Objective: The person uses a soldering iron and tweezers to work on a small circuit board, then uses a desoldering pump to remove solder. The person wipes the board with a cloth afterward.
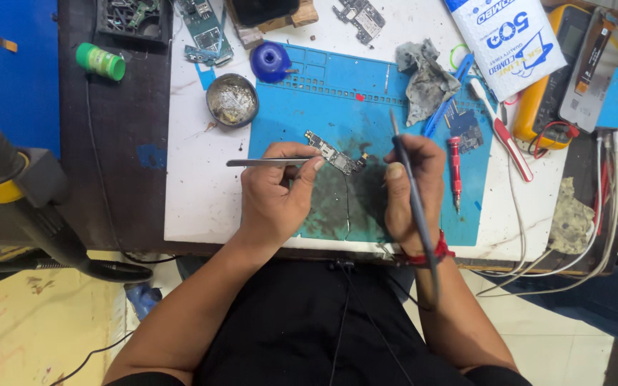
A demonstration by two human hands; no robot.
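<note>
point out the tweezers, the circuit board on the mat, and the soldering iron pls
tweezers [266, 162], head view: mid-shaft, left of the left hand's fingers.
circuit board [330, 152], head view: middle of the board.
soldering iron [413, 193], head view: handle across the right hand.

Tweezer tips [309, 161]: hidden behind the left hand [277, 193].
Circuit board [334, 153] parts: too small to tell.
Soldering iron [409, 193] tip: unclear.

Place: electronics repair workshop | signs: blue repair mat [309, 107], circuit boards [358, 18], multimeter [548, 107], screwdriver [455, 171]
</note>
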